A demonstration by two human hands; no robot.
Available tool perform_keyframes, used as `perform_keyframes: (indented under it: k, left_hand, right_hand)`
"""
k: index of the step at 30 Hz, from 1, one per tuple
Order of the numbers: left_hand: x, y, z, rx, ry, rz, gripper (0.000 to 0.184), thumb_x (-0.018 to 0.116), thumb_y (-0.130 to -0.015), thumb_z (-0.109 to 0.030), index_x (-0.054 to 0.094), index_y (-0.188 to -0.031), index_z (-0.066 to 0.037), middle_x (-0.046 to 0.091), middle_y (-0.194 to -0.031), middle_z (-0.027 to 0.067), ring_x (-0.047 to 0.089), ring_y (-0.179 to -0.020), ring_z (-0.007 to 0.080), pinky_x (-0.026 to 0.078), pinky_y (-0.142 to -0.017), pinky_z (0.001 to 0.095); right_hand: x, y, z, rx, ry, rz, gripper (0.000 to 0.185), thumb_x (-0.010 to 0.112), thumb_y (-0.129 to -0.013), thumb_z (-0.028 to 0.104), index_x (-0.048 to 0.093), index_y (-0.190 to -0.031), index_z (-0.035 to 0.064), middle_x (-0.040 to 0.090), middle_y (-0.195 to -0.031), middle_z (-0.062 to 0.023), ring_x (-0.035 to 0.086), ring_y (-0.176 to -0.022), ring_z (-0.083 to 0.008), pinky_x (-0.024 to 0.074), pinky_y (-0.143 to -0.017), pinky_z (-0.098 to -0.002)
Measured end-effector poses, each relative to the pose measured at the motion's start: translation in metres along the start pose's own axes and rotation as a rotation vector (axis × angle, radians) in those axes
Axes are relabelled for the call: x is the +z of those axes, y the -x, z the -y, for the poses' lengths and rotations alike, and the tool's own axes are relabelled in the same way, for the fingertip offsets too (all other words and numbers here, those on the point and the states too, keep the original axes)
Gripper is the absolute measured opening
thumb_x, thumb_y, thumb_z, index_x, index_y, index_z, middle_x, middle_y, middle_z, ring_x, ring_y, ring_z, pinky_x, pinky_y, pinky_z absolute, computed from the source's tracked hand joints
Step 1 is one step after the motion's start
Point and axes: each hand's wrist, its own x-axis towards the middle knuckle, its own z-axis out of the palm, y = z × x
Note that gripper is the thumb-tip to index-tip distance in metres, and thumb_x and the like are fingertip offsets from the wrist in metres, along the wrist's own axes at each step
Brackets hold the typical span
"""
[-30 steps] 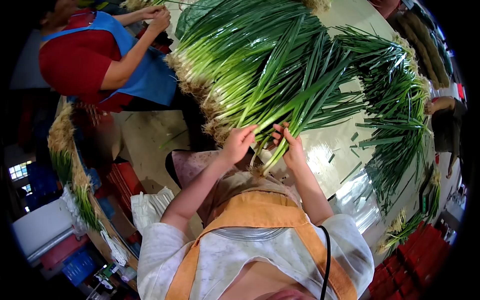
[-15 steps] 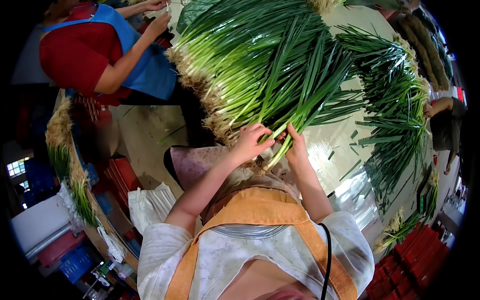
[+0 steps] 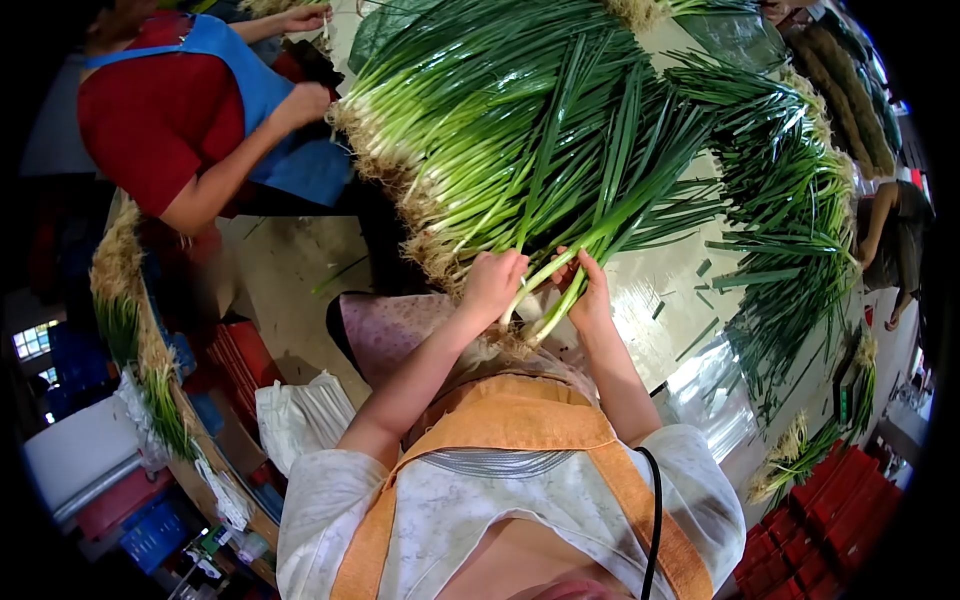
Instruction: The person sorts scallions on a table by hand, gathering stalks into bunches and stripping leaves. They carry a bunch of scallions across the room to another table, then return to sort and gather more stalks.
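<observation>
Two or more scallions (image 3: 560, 289) with white root ends lie across my right hand (image 3: 590, 290), their long green leaves running up onto the pile. My right fingers and thumb are closed around the stalks. My left hand (image 3: 494, 284) is closed just left of the white ends, its fingertips tucked in beside a stalk. What it grips, if anything, is hidden. Beyond both hands spreads a large heap of scallions (image 3: 480, 150), roots toward the left and dark leaves toward the right.
A light tabletop (image 3: 640, 285) holds cut leaf pieces and a second scallion pile (image 3: 790, 190) on the right. A co-worker in a blue apron (image 3: 300, 165) stands at the upper left, another person (image 3: 885, 235) at the far right. Red crates (image 3: 820, 520) stand lower right.
My left hand has drawn down and left from the stalks, its fingers now curled. The stalk ends have spread apart. My right hand is nearly still. The co-worker's nearer hand has moved down.
</observation>
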Motion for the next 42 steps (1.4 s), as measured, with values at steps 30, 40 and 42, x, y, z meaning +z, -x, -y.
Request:
perform_keyframes:
  k: [30, 40, 42]
  left_hand:
    - [-0.003, 0.039, -0.036, 0.14, -0.05, 0.049, 0.017, 0.054, -0.087, -0.02, 0.051, -0.076, -0.006, 0.053, -0.061, 0.0117, 0.053, -0.056, 0.0294, 0.04, -0.056, 0.0394]
    - [-0.021, -0.026, 0.044, -0.077, -0.602, -0.066, 0.024, 0.062, -0.079, -0.016, 0.055, -0.1, -0.006, 0.053, -0.096, 0.0131, 0.05, -0.092, 0.029, 0.038, -0.08, 0.0416]
    - [-0.016, -0.034, 0.062, -0.087, -0.638, 0.053, 0.026, 0.06, -0.08, -0.014, 0.055, -0.104, -0.006, 0.054, -0.096, 0.0128, 0.05, -0.093, 0.0289, 0.035, -0.084, 0.0418]
  right_hand:
    - [0.006, 0.0, 0.003, -0.072, 0.152, -0.033, 0.022, 0.065, -0.08, 0.009, 0.049, -0.095, 0.0039, 0.061, -0.085, -0.0086, 0.061, -0.072, -0.0183, 0.051, -0.064, -0.0308]
    - [-0.002, 0.007, 0.016, -0.143, 0.049, 0.063, 0.028, 0.063, -0.083, 0.013, 0.048, -0.106, 0.014, 0.049, -0.077, -0.0018, 0.051, -0.068, -0.0157, 0.0447, -0.061, -0.0298]
    - [-0.008, 0.003, 0.016, -0.079, 0.009, 0.035, 0.027, 0.062, -0.083, 0.013, 0.049, -0.106, 0.014, 0.049, -0.076, -0.0012, 0.051, -0.067, -0.0155, 0.0441, -0.061, -0.0295]
